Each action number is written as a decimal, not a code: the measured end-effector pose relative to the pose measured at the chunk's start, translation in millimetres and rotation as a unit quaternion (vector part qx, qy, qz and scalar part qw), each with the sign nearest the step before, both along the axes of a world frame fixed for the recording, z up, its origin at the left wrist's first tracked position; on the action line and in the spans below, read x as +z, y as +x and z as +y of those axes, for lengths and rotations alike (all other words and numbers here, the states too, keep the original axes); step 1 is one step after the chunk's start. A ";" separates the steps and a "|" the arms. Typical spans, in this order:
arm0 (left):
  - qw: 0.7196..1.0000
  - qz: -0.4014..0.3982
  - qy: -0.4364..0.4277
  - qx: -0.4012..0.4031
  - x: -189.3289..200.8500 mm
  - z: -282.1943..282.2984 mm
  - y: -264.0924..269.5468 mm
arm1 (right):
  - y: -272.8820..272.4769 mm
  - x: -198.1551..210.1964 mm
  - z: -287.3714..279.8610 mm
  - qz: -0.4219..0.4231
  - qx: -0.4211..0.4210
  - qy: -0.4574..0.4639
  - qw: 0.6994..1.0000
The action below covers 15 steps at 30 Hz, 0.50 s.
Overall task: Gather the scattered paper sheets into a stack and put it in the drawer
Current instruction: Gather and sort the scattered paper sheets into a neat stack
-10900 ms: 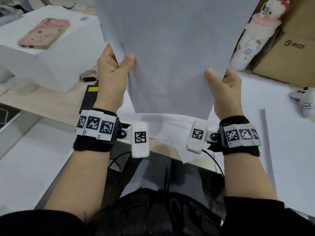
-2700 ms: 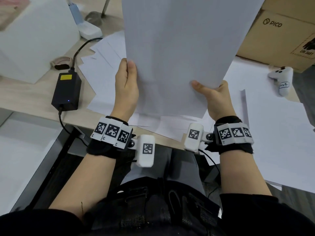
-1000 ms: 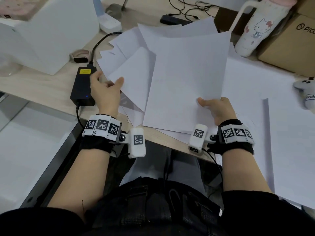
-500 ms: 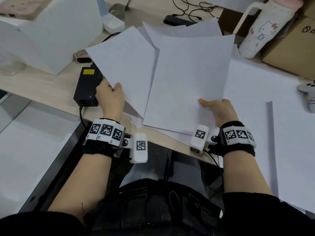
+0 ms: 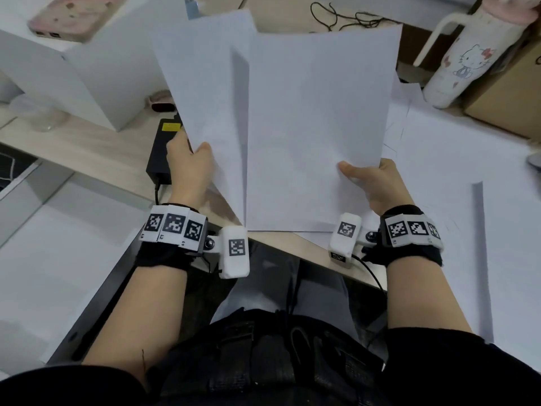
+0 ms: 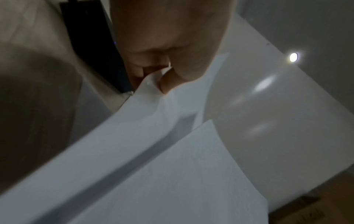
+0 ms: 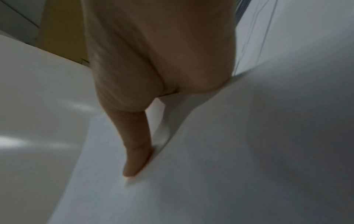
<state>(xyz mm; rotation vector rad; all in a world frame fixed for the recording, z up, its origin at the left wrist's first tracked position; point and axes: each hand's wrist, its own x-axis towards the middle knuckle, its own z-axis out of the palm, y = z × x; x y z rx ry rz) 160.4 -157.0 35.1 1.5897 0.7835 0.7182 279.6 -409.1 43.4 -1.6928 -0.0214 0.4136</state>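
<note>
Step in hand: gathering is under way; the person is bringing one more sheet to the pile already held, so the stack is only partly made.
Right hand: the right hand (image 5: 377,183) pinches the gathered stack (image 5: 316,127) at its near right corner, thumb on top and fingers under it; the stack is lifted above the desk edge and tilted up.
Left hand: the left hand (image 5: 190,168) grips a single sheet (image 5: 205,83) at its lower left edge, thumb on the front, fingers behind. In the left wrist view the paper is crumpled a little between thumb and fingers.
Relation of the two: the single sheet lies partly behind the stack, sticking out at the left and not aligned with it.
Papers not yet gathered: several loose sheets (image 5: 439,148) lie on the desk (image 5: 87,153) to the right and behind the stack.
Drawer: it cannot be made out in any view.
Nearby things: a black power adapter (image 5: 161,150) just beside the left hand, a white box (image 5: 96,68) with a pink phone (image 5: 58,20) on top, and a cartoon-cat tumbler (image 5: 465,57) at far right.
Next move, as I judge: slide the left sheet fully behind the stack, square the edges, then collect the sheets at the right.
Risk: a thin sheet may bend or slip while sliding.
</note>
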 end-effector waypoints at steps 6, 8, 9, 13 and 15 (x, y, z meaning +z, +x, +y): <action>0.993 -0.054 -0.030 -0.103 27.9 2.2 -9.5 | 2.1 20.1 20.1 -0.057 0.023 0.037 0.997; 0.989 -0.069 -0.041 -0.127 33.9 1.5 -11.4 | 3.2 24.8 24.4 -0.058 0.023 0.065 0.996; 0.987 -0.075 -0.045 -0.133 35.9 1.5 -11.8 | 3.5 26.6 26.0 -0.055 0.023 0.081 0.995; 0.982 -0.096 -0.055 -0.153 42.7 -3.9 -10.3 | 0.7 28.4 31.2 -0.054 0.027 0.108 0.992; 0.978 -0.112 -0.070 -0.161 43.8 -8.1 -9.1 | -2.5 29.3 32.3 -0.067 0.016 0.123 0.990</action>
